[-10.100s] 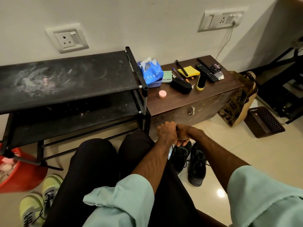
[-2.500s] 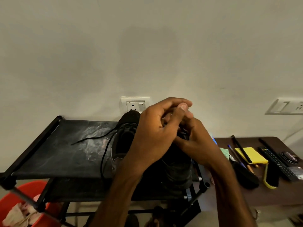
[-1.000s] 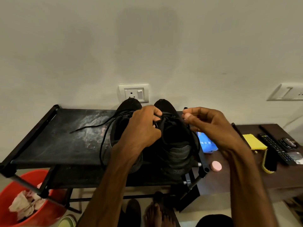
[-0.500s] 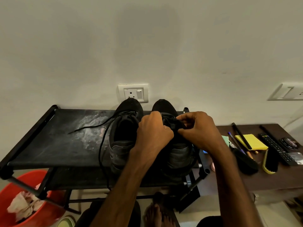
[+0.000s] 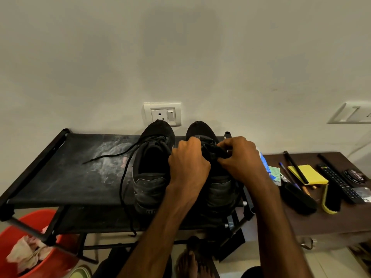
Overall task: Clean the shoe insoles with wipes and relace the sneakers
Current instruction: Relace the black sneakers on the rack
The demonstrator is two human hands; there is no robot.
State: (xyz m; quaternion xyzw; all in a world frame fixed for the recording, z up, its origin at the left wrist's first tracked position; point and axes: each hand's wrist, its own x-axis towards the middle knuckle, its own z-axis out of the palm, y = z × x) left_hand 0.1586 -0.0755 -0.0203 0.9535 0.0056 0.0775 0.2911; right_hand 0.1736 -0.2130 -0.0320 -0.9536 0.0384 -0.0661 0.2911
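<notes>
1. My left hand (image 5: 187,163) sits at frame centre, knuckles toward me, fingers curled down onto the throat of the black sneaker (image 5: 219,189); what they close on is hidden behind the knuckles
2. My right hand (image 5: 241,161) is just beside it, thumb and fingertips pinching a dark bunch of lace (image 5: 215,151) between the two hands; lace and tongue cannot be told apart there
3. That sneaker stands on the shoe rack (image 5: 60,173), toe toward the wall, heel toward me, right of centre
4. The second sneaker (image 5: 150,177) stands touching it on the left, same heading, mouth open and dark inside
5. Its loose lace (image 5: 104,156) trails left across the dusty rack top, and another strand hangs over the front edge
6. Wall socket (image 5: 162,115) directly behind the two toes
7. Lower left of frame: red bucket (image 5: 12,237) under the rack corner, crumpled wipes (image 5: 26,255) inside
8. Right of frame: wooden chest (image 5: 331,221) beside the rack
9. On the chest: blue wipes pack (image 5: 264,163), partly hidden by my right wrist, then a yellow pad (image 5: 309,174), a remote (image 5: 339,183), a yellow-backed brush (image 5: 331,199) and a black brush (image 5: 299,199)
10. Insoles: none that I can make out in either sneaker
11. Bottom centre: a bare foot (image 5: 186,261) on the floor
</notes>
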